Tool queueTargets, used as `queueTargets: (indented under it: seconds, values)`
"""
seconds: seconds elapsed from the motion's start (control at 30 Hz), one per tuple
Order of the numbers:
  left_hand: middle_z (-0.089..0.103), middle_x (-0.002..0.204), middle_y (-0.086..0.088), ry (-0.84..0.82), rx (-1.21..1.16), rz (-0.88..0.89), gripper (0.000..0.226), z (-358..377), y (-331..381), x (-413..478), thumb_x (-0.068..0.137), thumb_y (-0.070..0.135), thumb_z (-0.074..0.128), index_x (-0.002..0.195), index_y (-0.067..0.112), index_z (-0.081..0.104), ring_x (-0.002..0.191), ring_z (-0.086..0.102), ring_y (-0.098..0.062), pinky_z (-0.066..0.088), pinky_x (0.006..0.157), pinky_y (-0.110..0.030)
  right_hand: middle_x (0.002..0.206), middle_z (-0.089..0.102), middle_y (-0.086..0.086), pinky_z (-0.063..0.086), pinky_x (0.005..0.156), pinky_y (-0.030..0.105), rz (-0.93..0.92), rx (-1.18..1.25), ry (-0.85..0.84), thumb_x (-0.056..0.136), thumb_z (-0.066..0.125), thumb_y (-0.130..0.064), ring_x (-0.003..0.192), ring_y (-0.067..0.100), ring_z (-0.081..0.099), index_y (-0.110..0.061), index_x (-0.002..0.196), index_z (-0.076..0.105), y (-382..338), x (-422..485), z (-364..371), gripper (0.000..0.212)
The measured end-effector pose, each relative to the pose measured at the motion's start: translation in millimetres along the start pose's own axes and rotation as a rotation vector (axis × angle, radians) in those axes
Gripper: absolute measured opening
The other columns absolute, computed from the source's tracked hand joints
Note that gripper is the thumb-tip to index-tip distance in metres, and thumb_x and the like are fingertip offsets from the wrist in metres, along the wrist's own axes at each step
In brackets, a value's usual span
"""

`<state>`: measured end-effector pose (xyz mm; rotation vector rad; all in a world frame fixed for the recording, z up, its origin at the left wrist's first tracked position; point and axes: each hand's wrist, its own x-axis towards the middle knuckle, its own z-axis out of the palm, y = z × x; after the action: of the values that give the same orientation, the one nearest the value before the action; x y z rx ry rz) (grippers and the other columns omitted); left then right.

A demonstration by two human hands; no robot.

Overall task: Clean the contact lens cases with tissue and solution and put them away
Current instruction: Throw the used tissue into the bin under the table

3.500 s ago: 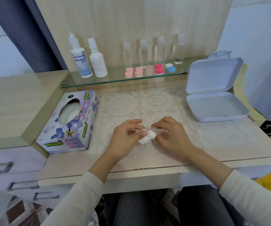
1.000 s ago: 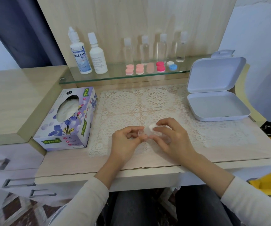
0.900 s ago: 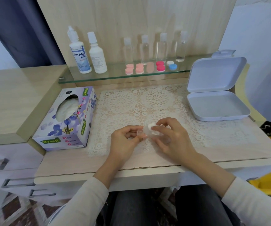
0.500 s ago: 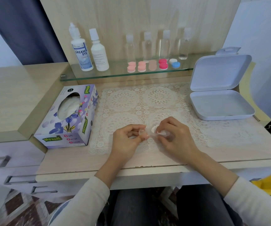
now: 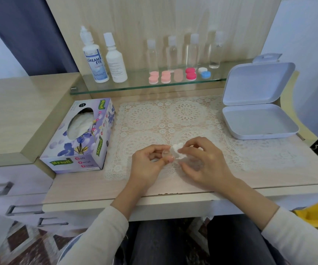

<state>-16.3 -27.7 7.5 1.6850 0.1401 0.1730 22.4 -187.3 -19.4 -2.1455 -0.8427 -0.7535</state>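
Contact lens case, a small clear plastic piece (image 5: 166, 154), is pinched in my left hand (image 5: 148, 165) over the white lace mat (image 5: 144, 119) on the bench (image 5: 89, 188). My right hand (image 5: 202, 165) pinches a crumpled white tissue wad (image 5: 176, 149) against it. I should twist the wad gently into the well while steadying the rim. The case's outline is nearly lost against fingers and lace.

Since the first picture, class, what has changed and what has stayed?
The right hand has bunched the crumpled white tissue from a long wad into a small ball, pressed against the small clear lens case that the left hand pinches. The floral tissue box, open white plastic box and shelf bottles stayed put.
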Motion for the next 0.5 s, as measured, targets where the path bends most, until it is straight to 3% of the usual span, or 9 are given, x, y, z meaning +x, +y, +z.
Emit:
queueTargets:
  seconds: [0.17,0.4,0.5]
  values:
    - [0.065,0.075,0.006,-0.004,0.015,-0.004,0.03,-0.2,0.0,0.8,0.07,-0.005,0.073,0.082,0.022,0.067,0.062,0.059,0.005,0.048,0.064,-0.01,0.08,0.058,0.004,0.044,0.047,0.026,-0.003,-0.074,-0.036,0.064,0.082,-0.012,0.067,0.015,0.051,-0.013,0.08,0.071,0.5,2.0,2.0,0.02]
    - [0.066,0.075,0.011,-0.006,0.047,0.009,0.03,0.4,-1.9,0.6,0.07,-0.001,0.075,0.083,0.024,0.067,0.063,0.059,0.004,0.051,0.071,-0.015,0.079,0.056,0.003,0.036,0.049,0.023,0.056,-0.01,-0.108,0.064,0.082,-0.009,0.064,0.009,0.044,-0.01,0.077,0.07,0.8,3.2,3.7,0.018]
    - [0.066,0.076,0.011,-0.01,0.057,0.023,0.032,0.8,-2.4,0.8,0.069,-0.004,0.074,0.081,0.025,0.067,0.064,0.059,0.004,0.051,0.069,-0.015,0.08,0.056,0.003,0.03,0.05,0.014,0.082,-0.041,-0.128,0.062,0.08,-0.005,0.062,0.01,0.045,-0.008,0.077,0.065,-2.4,2.9,2.2,0.021]
